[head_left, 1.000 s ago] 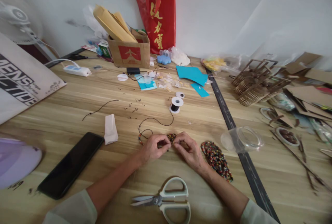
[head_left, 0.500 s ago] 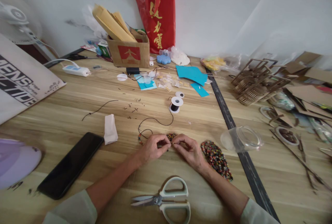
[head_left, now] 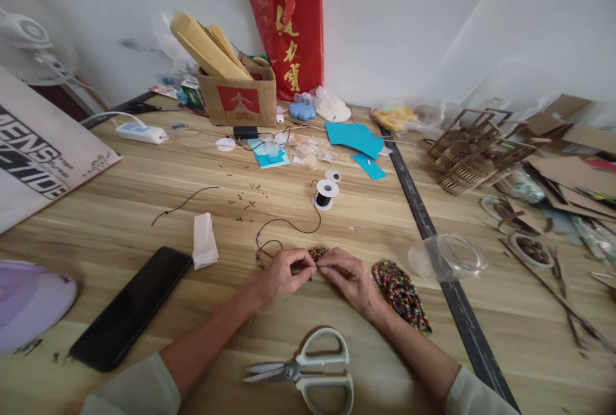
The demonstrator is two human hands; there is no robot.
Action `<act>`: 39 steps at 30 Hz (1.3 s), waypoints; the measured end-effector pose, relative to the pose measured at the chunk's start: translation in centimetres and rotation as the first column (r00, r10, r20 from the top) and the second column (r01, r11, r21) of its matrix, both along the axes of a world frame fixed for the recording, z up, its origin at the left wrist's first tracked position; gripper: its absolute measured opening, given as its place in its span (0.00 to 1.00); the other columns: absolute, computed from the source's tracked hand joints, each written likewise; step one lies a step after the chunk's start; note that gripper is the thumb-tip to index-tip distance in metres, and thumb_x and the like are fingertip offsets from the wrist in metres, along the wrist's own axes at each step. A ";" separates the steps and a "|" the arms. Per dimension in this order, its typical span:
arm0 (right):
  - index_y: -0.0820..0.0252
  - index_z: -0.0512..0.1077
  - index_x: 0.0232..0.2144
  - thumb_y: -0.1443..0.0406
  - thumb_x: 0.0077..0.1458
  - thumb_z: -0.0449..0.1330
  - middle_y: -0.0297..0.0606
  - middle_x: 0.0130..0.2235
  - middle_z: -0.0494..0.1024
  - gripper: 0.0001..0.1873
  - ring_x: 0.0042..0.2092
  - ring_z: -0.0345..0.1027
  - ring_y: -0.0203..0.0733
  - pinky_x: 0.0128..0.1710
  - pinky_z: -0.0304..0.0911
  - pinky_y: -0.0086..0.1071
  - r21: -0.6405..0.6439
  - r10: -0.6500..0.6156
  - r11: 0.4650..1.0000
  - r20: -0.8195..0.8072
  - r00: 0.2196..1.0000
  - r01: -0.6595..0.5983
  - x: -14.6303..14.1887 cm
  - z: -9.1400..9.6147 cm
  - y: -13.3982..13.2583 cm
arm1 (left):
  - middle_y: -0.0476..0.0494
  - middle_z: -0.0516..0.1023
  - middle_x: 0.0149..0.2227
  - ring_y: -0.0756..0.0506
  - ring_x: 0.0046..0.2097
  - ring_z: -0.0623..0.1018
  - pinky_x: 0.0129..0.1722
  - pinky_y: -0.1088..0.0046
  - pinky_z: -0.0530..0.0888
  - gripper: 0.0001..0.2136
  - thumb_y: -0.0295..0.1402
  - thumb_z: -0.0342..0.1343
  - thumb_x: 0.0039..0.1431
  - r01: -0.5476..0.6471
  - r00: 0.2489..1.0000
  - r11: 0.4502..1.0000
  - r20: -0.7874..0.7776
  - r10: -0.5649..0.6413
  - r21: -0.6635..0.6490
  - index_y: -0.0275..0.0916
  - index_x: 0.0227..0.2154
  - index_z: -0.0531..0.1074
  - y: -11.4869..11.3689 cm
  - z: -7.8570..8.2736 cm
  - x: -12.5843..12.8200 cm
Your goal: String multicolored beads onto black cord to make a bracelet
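Beyond the scissors (head_left: 291,371), little has changed: left hand (head_left: 287,272) and right hand (head_left: 352,278) still pinch close together, apparently on the black cord (head_left: 274,219), so the fingerwork continues.

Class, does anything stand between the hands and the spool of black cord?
Yes, low things: a bead cluster lies just beyond the left hand and right hand, toward the spool, and the black cord curves on this side of it.
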State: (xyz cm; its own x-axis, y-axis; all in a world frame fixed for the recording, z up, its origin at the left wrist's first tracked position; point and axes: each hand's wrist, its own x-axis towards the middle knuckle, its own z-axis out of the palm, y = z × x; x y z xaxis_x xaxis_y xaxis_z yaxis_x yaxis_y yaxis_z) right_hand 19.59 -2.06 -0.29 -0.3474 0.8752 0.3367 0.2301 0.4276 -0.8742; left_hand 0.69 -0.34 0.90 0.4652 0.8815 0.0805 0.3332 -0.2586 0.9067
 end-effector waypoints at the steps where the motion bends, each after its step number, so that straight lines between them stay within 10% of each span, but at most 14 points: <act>1: 0.58 0.76 0.36 0.62 0.60 0.58 0.41 0.35 0.76 0.08 0.39 0.71 0.41 0.39 0.66 0.33 -0.002 -0.001 1.000 0.001 1.000 0.001 0.0 0.0 0.0 | 0.48 0.74 0.24 0.50 0.28 0.71 0.30 0.77 0.67 0.05 0.28 0.54 0.52 0.001 1.000 1.000 0.002 -0.001 -0.002 0.34 0.25 0.73 0.0 0.0 0.0; 39: 0.59 0.75 0.33 0.60 0.57 0.60 0.40 0.33 0.76 0.09 0.35 0.70 0.39 0.36 0.67 0.31 -0.112 -0.058 0.992 -0.056 0.997 0.051 -0.1 -0.2 -0.1 | 0.47 0.75 0.24 0.50 0.29 0.72 0.31 0.76 0.68 0.05 0.28 0.55 0.52 -0.001 1.000 1.000 0.003 0.001 -0.027 0.35 0.25 0.73 0.0 0.4 -0.1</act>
